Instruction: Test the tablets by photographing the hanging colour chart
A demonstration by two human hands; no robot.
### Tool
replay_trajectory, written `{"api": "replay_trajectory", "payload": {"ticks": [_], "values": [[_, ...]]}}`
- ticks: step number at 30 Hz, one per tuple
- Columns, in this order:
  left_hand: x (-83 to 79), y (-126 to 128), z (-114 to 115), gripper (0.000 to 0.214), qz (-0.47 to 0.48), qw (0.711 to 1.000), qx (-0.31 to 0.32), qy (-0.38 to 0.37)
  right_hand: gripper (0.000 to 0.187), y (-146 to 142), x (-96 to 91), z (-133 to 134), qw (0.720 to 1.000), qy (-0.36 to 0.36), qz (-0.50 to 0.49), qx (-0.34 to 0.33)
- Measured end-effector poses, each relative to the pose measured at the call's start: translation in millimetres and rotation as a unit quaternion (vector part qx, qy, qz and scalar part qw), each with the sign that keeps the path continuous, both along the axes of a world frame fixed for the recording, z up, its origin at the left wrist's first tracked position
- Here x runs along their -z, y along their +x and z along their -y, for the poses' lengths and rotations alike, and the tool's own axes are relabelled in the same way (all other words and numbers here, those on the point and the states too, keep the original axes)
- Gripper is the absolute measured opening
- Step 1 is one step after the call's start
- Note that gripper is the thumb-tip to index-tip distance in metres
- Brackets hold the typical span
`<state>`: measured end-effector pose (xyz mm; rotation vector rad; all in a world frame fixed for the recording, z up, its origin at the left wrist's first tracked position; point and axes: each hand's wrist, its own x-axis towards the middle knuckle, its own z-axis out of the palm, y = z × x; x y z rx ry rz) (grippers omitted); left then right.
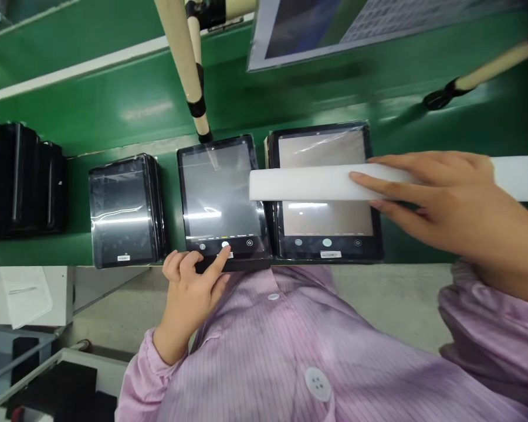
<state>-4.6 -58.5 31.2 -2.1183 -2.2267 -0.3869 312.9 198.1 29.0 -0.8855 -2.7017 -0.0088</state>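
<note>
My left hand (189, 293) is at the bench's front edge, its index finger stretched to the lower edge of the middle tablet (215, 187), by the round white button on its lit camera screen. Its other fingers are partly curled, and it holds nothing. With my right hand (449, 205) I grip a long white foam bar (299, 184) from above, fingers on both sides. The bar lies level across the right tablet (330, 220), its left end over the middle tablet's right edge. The right tablet also shows a camera screen and rests on others, partly hidden by the bar.
A stack of dark tablets in clear film (121, 211) sits to the left. Several black tablets or cases (22, 176) stand at the far left. Cream pipe posts (180, 53) rise from the green bench (136, 111). A framed sheet (325, 29) hangs behind.
</note>
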Motion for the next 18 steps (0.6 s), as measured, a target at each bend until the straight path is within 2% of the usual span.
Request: {"api": "replay_trajectory", "payload": {"ticks": [3,6,10,13,16,18], "values": [[1.9,-3.5,-3.5,0.032,0.021,0.999,0.016,0.037,0.06,-1.2,-3.2,0.5,1.0,0.013,0.016,-0.001],[1.8,-5.6,-7.1,0.031,0.001,0.999,0.034,0.043,0.068,-4.5,-6.4,2.9,0.999,0.028,0.024,0.008],[-2.0,-13.4,-5.4,0.031,0.024,0.994,0.044,0.1,0.071,-8.3,-9.8,8.7,0.998,0.042,0.032,0.022],[-6.0,-22.0,-0.6,0.032,0.044,0.988,0.029,0.146,0.072,-8.1,-11.2,11.0,0.998,0.044,0.034,0.023],[-9.6,-25.6,1.3,0.035,0.041,0.984,0.026,0.17,0.072,-7.1,-10.6,9.8,0.998,0.037,0.03,0.029],[-12.0,-22.5,-1.8,0.03,0.035,0.983,0.037,0.176,0.072,-7.6,-8.6,8.1,0.999,0.037,0.025,0.025]]}}
